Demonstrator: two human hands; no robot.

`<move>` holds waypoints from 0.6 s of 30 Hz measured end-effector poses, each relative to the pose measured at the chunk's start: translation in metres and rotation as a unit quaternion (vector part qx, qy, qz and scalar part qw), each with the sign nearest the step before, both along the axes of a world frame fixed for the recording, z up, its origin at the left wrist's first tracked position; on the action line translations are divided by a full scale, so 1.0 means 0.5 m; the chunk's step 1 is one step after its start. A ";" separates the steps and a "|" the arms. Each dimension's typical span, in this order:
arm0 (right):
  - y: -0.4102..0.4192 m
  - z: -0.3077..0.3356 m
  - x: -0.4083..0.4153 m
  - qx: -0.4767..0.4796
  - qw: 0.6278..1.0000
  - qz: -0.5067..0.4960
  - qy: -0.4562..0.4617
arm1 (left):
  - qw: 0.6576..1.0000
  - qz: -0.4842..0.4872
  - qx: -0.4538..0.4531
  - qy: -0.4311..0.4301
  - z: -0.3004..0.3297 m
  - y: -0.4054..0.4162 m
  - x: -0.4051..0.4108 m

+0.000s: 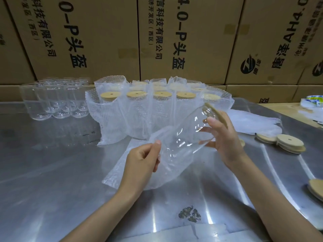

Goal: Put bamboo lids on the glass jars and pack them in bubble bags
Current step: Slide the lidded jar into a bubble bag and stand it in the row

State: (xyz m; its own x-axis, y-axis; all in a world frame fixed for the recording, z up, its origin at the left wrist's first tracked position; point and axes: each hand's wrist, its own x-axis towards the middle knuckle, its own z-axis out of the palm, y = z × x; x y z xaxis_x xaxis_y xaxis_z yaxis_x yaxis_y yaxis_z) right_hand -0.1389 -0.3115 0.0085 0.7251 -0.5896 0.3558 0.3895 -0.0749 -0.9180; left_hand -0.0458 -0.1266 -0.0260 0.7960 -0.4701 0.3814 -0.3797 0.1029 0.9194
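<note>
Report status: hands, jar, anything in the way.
Right hand grips lidded glass jar, tilted. Left hand pinches bubble bag mouth; jar base entering. Nothing blocking.

Not much to report on the person themselves, honestly. Two bare forearms come in from the bottom edge, no sleeves showing anywhere up to where the picture cuts them off. The left hand [142, 158] and right hand [222, 137] are both bare too: no gloves, no rings that I can spot, no watch or bracelet on either wrist. Nails look short and plain, unpainted as far as I can tell, and you get a decent look at the thumbnail on the left one. Slim wrists, slender fingers. The wide lens stretches the forearms out a bit toward the corners.
</note>
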 end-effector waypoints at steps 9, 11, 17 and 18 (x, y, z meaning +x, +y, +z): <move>0.055 -0.038 0.021 0.011 0.996 0.041 0.074 | 0.953 0.064 0.044 -0.293 0.009 0.022 -0.023; 0.070 -0.050 0.026 0.023 0.993 0.083 0.086 | 0.935 0.102 0.039 -0.337 0.016 0.024 -0.022; 0.084 -0.067 0.042 0.157 0.978 0.108 0.085 | 0.871 0.109 0.008 -0.479 0.039 0.037 -0.009; 0.079 -0.066 0.042 0.179 0.975 0.105 0.075 | 0.861 0.131 -0.007 -0.492 0.048 0.044 0.000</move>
